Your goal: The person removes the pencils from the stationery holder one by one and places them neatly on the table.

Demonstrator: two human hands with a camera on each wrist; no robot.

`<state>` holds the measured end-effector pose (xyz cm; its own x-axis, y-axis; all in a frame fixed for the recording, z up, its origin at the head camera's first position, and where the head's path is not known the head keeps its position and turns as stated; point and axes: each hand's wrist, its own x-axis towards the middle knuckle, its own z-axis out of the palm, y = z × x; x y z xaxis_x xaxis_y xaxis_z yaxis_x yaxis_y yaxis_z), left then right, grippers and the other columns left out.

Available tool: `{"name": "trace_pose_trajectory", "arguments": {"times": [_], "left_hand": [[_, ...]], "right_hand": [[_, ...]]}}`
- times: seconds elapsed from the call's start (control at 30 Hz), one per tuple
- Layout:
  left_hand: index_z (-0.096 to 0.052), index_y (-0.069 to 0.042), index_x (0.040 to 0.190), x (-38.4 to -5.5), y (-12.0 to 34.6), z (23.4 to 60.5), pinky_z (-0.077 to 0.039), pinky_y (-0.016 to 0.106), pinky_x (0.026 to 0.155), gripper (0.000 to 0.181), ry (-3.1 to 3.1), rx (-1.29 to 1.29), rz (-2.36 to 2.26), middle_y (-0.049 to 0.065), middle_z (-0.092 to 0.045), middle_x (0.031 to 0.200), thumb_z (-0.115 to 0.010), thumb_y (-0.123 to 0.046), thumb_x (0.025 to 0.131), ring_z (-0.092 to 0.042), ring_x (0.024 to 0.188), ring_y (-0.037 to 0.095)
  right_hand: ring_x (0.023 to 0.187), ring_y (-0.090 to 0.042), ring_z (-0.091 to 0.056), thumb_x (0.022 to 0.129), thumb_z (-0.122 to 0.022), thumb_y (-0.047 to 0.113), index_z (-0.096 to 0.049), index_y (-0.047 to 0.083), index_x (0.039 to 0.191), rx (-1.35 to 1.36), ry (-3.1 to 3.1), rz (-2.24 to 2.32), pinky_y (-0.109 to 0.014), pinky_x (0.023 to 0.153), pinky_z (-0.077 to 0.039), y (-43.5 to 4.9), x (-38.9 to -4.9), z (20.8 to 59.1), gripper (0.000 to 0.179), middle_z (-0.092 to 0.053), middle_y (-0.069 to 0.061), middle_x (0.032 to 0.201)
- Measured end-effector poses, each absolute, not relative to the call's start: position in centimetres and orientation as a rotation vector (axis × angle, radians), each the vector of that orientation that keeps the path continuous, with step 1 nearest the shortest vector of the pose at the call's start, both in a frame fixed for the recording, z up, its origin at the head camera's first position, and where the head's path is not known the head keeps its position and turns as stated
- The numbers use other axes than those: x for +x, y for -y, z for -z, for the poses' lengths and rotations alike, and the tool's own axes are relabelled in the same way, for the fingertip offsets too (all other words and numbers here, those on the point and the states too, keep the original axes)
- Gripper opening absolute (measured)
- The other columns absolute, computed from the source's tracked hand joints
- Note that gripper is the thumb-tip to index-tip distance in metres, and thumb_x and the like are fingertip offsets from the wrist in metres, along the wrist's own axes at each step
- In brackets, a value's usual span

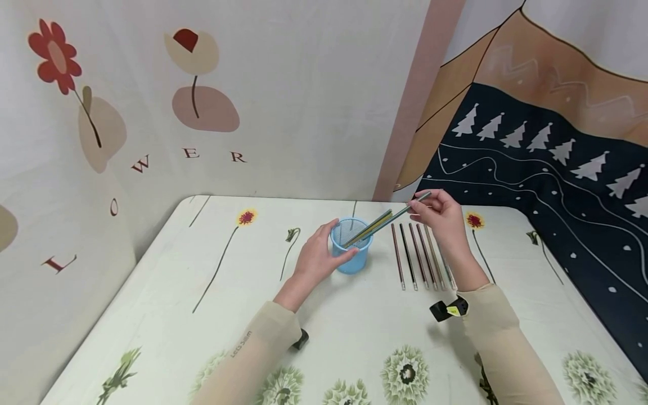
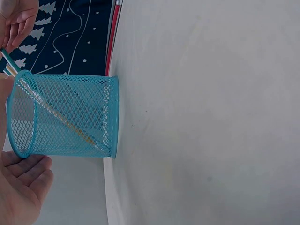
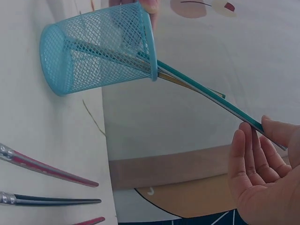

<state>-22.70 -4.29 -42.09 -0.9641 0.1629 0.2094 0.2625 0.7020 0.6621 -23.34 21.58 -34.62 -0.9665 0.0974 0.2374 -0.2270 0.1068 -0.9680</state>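
Note:
A light blue mesh pencil cup [image 1: 352, 262] stands upright on the table, and my left hand [image 1: 315, 254] grips it near the rim, thumb in front. My right hand [image 1: 444, 224] pinches the upper end of a teal pencil [image 3: 211, 93] between thumb and fingertips. This pencil slants down to the left, its lower end inside the cup. Other pencils, one of them yellowish [image 1: 377, 220], lean in the cup at a similar slant. Through the mesh wall [image 2: 70, 115] in the left wrist view, a pencil's lower part shows near the base.
Right of the cup, several pencils [image 1: 418, 256] lie side by side in a row, eraser ends towards me, partly below my right hand. A flower-print cloth [image 1: 212, 332] covers the table. Printed curtains [image 1: 304, 112] hang behind its far edge.

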Motion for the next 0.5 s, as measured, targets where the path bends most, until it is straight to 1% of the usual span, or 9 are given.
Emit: {"name": "trace_pose_trajectory", "arguments": {"times": [0.17,0.37,0.5], "left_hand": [[-0.043,-0.013,0.15,-22.7,4.3,42.1,-0.05,0.047,0.107,0.084,2.775,-0.35,1.102,0.009,-0.053,0.149,-0.076,-0.052,0.082,-0.054,0.134,0.029],[-0.043,-0.013,0.149,-22.7,4.3,42.1,-0.05,0.047,0.107,0.084,2.771,-0.354,1.106,0.009,-0.052,0.149,-0.076,-0.051,0.082,-0.054,0.134,0.029],[-0.044,-0.013,0.149,-22.7,4.3,42.1,-0.05,0.047,0.107,0.083,2.767,-0.355,1.112,0.009,-0.052,0.149,-0.077,-0.051,0.082,-0.054,0.134,0.029]], "right_hand": [[0.074,0.001,-0.072,0.094,-0.068,0.008,-0.06,0.011,0.105,0.147,2.063,-1.984,-0.015,0.073,-0.06,-22.1,-23.3,34.1,0.014,-0.074,0.015,0.084],[0.077,0.0,-0.072,0.093,-0.068,0.008,-0.061,0.01,0.106,0.114,2.01,-2.015,-0.016,0.073,-0.06,-22.7,-23.2,33.6,0.015,-0.075,0.014,0.086],[0.075,-0.002,-0.072,0.093,-0.068,0.005,-0.062,0.009,0.104,0.13,1.925,-2.06,-0.018,0.072,-0.061,-22.9,-23.1,33.5,0.013,-0.075,0.011,0.085]]}}
